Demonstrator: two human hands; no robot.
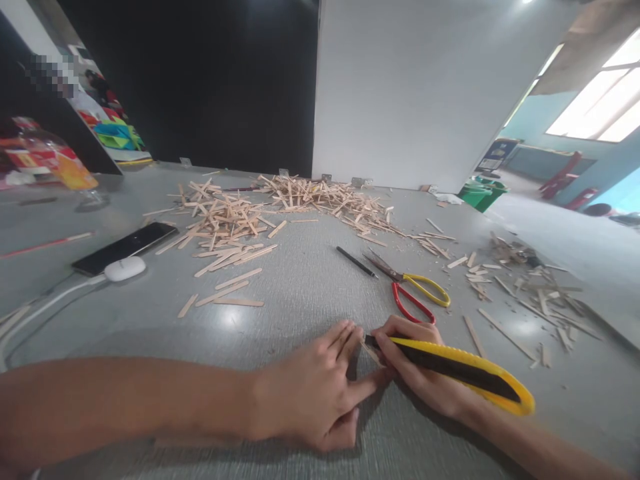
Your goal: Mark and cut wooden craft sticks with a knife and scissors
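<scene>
nearest the camera, the bare left forearm (125, 407) reached across the grey table (310, 287). off to the left stood a plastic bottle (75, 167) with orange on its side, label or drink i could not tell. a white rounded case (125, 268), a white cable (65, 291) running to it, sat against a black phone (127, 248); its inside was hidden. beyond the table on the right was a green bin (480, 195), contents out of sight.

the left hand (310, 387) lay palm down, fingers bunched, one stretched to the right thumb. a small wood strip (371, 354) was between the two hands, just at their fingertips; whether the left pinched it could not be told. the right hand (424, 388) was closed around a yellow and black utility knife (470, 375), its front end slanting toward the strip, its butt above the wrist. past them lay scissors (397, 275), a black pen (357, 262) and heaped wooden sticks (225, 213).
</scene>
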